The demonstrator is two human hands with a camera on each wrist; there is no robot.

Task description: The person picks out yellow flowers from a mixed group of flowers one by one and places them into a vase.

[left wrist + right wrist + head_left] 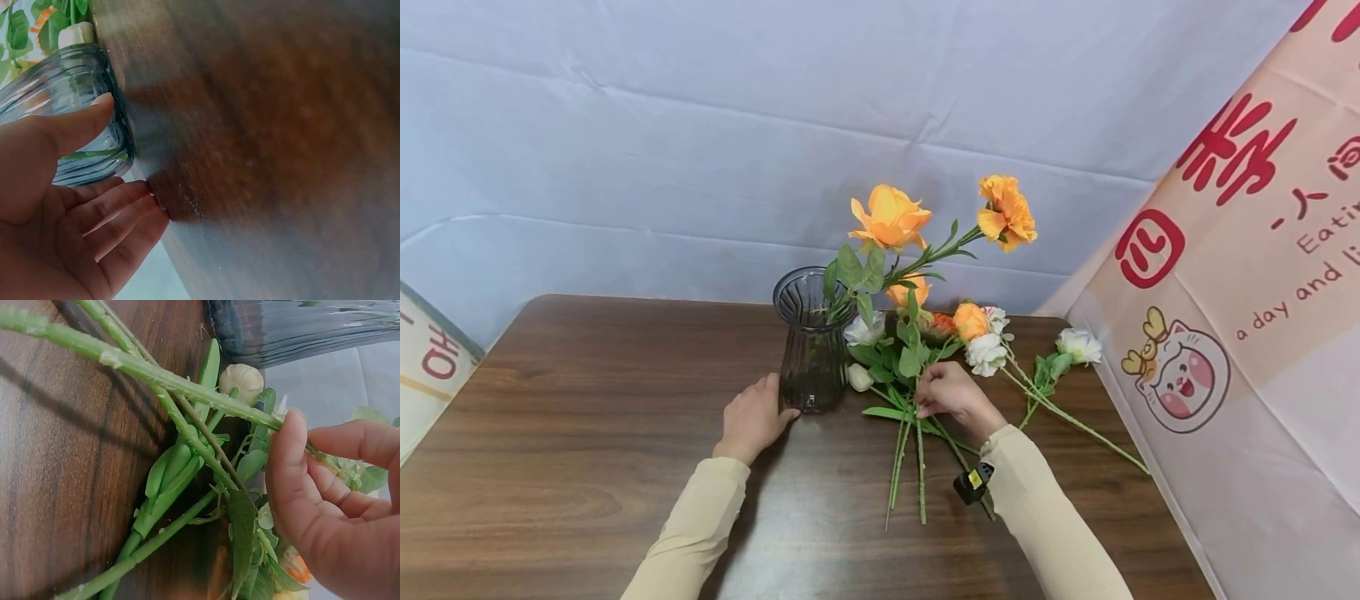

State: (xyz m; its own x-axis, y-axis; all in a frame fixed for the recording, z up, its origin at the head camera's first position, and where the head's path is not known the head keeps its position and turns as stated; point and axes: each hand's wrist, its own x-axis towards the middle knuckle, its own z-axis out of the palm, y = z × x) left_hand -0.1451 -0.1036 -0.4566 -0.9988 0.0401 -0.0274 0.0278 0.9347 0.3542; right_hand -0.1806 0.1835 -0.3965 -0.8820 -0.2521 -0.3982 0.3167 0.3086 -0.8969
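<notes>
A dark ribbed glass vase [812, 367] stands upright on the table, holding an orange rose [889, 218] and an orange carnation [1006, 213] that lean to the right. Beside the vase's base is my left hand [756, 421]; its thumb lies against the glass [94, 164], while the other fingers extend fairly straight along the side, tips at the tabletop. My right hand [953, 398] pinches a green flower stem [169, 378] between thumb and forefinger. The stem's lower end points toward me; leaves partly hide which bloom it bears.
More flowers lie right of the vase: an orange bloom [972, 321], a white bloom [987, 355], a white bud [860, 377] and a farther white flower [1079, 345]. Their stems cross on the brown wooden table [587, 450]. A pale cloth wall [700, 167] rises behind, a printed banner [1247, 275] at right.
</notes>
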